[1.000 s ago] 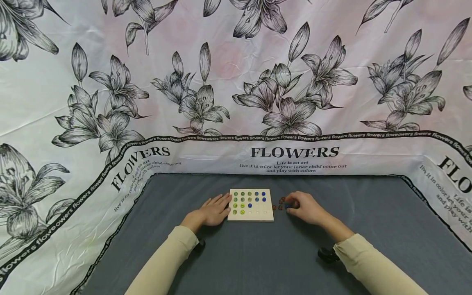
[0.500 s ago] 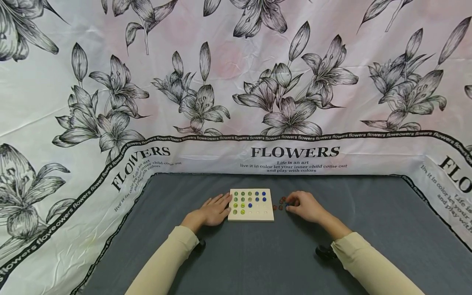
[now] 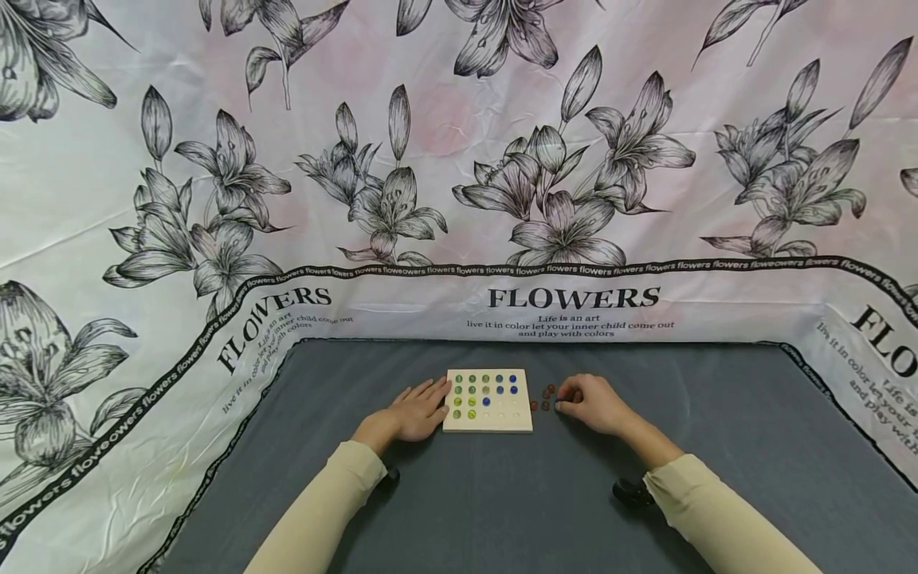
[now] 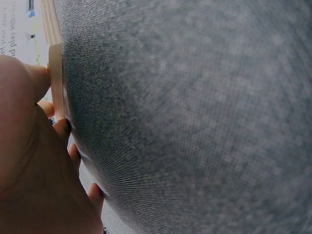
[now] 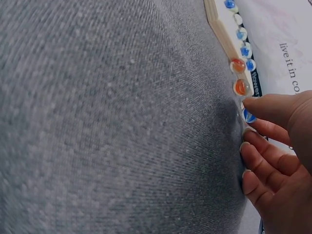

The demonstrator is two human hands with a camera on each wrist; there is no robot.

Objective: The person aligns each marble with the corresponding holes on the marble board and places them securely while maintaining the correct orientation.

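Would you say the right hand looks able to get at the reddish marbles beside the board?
Probably yes: the right hand is close beside the reddish marbles, and nothing seems to block them, though its fingertips appear to be pinching a blue marble.

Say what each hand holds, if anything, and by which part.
The right hand pinches a blue marble by its sides; the left hand holds nothing, only touching the board.

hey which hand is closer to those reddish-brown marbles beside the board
Right. The right hand is just beside the reddish-brown marbles, pinching a blue marble; the left hand is across the board from them, touching its left edge.
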